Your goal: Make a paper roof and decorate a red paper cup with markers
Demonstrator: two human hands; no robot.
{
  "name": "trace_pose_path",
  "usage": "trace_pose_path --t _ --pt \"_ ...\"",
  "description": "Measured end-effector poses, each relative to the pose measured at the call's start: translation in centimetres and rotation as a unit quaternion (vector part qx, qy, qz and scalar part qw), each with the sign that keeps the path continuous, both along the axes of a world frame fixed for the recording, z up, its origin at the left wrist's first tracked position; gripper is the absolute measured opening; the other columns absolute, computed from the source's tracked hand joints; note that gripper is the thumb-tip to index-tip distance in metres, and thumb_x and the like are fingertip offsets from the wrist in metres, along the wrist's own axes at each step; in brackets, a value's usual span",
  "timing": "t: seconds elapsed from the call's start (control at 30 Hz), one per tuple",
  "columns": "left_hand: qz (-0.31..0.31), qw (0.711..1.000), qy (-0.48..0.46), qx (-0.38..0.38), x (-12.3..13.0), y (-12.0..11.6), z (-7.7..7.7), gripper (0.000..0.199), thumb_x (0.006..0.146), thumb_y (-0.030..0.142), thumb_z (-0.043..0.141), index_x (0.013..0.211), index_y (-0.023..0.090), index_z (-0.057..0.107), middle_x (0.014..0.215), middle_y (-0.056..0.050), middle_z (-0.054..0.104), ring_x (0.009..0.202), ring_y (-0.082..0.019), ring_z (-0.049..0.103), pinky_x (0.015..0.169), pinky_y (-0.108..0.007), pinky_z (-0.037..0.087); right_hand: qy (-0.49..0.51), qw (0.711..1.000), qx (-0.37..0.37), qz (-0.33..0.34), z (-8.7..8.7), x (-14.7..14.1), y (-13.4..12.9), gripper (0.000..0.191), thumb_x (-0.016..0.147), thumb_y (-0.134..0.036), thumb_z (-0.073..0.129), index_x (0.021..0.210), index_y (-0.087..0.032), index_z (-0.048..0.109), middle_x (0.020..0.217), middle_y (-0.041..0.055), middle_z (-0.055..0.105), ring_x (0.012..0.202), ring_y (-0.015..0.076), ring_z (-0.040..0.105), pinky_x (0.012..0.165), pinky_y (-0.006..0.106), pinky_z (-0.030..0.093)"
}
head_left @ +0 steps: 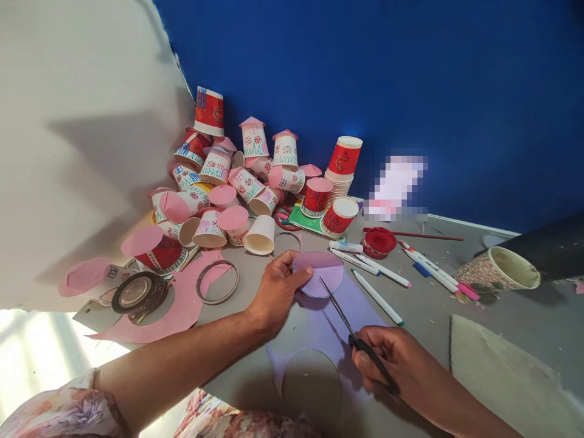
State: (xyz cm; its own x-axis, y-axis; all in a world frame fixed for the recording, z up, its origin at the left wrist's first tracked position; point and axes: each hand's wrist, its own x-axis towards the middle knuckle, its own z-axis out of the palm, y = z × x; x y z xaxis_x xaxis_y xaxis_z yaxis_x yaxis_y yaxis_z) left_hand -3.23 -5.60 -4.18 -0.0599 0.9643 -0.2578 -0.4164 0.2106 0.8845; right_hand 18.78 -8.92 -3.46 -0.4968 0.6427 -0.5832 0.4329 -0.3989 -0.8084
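Observation:
My left hand [278, 292] pinches a purple paper circle [325, 277] by its left edge, thumb on top. Black-handled scissors [342, 316] are in my right hand [392, 365], their blades pointing up and left with the tips over the circle's middle. Whether the blades have cut into the paper, I cannot tell. Under both hands lies a purple paper sheet [365, 301] with round pieces cut out of it. Pink paper scrap [182, 313] with a curved cut edge rests left of my left forearm.
Paper cups with pink paper tops [214, 164] are heaped at the back left. Stacked red cups [344, 158] stand by the blue wall. Tape rolls [218, 283], several markers [376, 298], red ribbon [378, 242], a patterned cup [515, 271] and a whitish cloth [497, 371] lie around.

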Motion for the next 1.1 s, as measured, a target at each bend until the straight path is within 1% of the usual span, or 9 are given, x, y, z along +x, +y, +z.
trace_pose_path --t 0.1,0.23,0.4,0.57,0.63,0.73,0.83,0.97,1.1 --pt "-0.013 1.0 0.012 -0.005 -0.1 0.1 -0.3 0.029 0.075 0.037 0.08 0.088 0.017 0.064 0.071 0.002 0.064 0.058 -0.01 0.056 0.05 -0.02 0.044 -0.007 1.0 -0.009 -0.007 -0.1 0.1 0.2 0.044 0.081 -0.056 0.069 0.068 -0.022 0.044 0.06 -0.0035 0.058 0.052 0.0072 0.039 0.049 0.022 0.028" --pt "-0.012 1.0 0.009 -0.003 -0.4 0.3 -0.3 0.029 0.082 0.044 0.073 0.088 0.018 0.062 0.071 0.003 0.059 0.059 -0.011 0.054 0.049 -0.021 0.045 -0.014 1.0 -0.006 -0.006 0.1 0.2 0.4 0.048 0.082 -0.061 0.069 0.069 -0.021 0.047 0.06 -0.0023 0.061 0.05 0.0063 0.037 0.047 0.022 0.027" --pt "0.05 0.993 0.093 0.059 -0.7 0.3 0.4 0.021 0.086 0.031 0.071 0.096 0.023 0.055 0.078 0.005 0.056 0.064 -0.009 0.053 0.057 -0.02 0.044 0.004 1.0 -0.003 -0.008 -0.1 0.7 0.6 0.052 0.084 -0.067 0.068 0.071 -0.02 0.05 0.06 -0.0015 0.062 0.049 0.006 0.036 0.046 0.022 0.026" --pt "0.057 0.945 0.242 0.212 -1.0 -0.4 0.2 0.011 0.093 0.019 0.06 0.097 0.024 0.051 0.111 -0.006 0.068 0.099 -0.016 0.064 0.083 -0.028 0.051 0.026 0.999 -0.021 -0.025 -0.2 0.9 0.8 0.059 0.077 -0.072 0.072 0.068 -0.021 0.044 0.058 -0.0024 0.062 0.045 0.0043 0.031 0.043 0.021 0.023" --pt "0.044 0.919 0.296 0.256 -1.2 -0.6 0.0 0.009 0.094 0.015 0.057 0.092 0.023 0.053 0.116 -0.009 0.069 0.106 -0.019 0.065 0.083 -0.029 0.051 0.043 0.998 -0.027 -0.029 -0.2 1.0 0.9 0.062 0.072 -0.076 0.073 0.068 -0.021 0.045 0.058 -0.0021 0.062 0.045 0.0041 0.032 0.042 0.021 0.022" --pt "0.033 0.893 0.353 0.278 -1.5 -0.7 0.1 0.014 0.093 0.011 0.053 0.087 0.023 0.058 0.118 -0.012 0.07 0.111 -0.022 0.066 0.081 -0.03 0.051 0.064 0.997 -0.035 -0.033 -0.2 1.2 1.0 0.064 0.072 -0.08 0.071 0.071 -0.019 0.051 0.058 -0.0012 0.061 0.045 0.004 0.032 0.042 0.02 0.021" --pt "0.038 0.898 0.344 0.271 -1.4 -0.7 0.4 0.012 0.093 0.013 0.056 0.087 0.024 0.057 0.118 -0.011 0.072 0.106 -0.022 0.067 0.081 -0.031 0.053 0.078 0.996 -0.039 -0.035 -0.2 1.4 1.1 0.064 0.075 -0.079 0.07 0.073 -0.017 0.055 0.059 -0.001 0.061 0.044 0.0027 0.029 0.041 0.02 0.02" --pt "0.075 0.925 0.291 0.231 -1.2 -0.8 0.4 0.017 0.091 0.02 0.066 0.094 0.025 0.051 0.119 -0.009 0.074 0.077 -0.014 0.067 0.076 -0.029 0.054 0.093 0.994 -0.041 -0.032 -0.2 1.5 1.1 0.064 0.074 -0.079 0.071 0.073 -0.016 0.056 0.058 -0.0008 0.061 0.042 0.0017 0.029 0.041 0.021 0.018" --pt "0.063 0.923 0.311 0.218 -1.4 -0.7 0.2 0.014 0.088 0.02 0.069 0.097 0.025 0.06 0.116 -0.009 0.076 0.066 -0.012 0.064 0.074 -0.029 0.053 0.106 0.993 -0.041 -0.028 -0.5 1.8 1.1 0.063 0.076 -0.077 0.071 0.074 -0.016 0.056 0.059 -0.0008 0.062 0.041 0.0018 0.029 0.041 0.021 0.018"
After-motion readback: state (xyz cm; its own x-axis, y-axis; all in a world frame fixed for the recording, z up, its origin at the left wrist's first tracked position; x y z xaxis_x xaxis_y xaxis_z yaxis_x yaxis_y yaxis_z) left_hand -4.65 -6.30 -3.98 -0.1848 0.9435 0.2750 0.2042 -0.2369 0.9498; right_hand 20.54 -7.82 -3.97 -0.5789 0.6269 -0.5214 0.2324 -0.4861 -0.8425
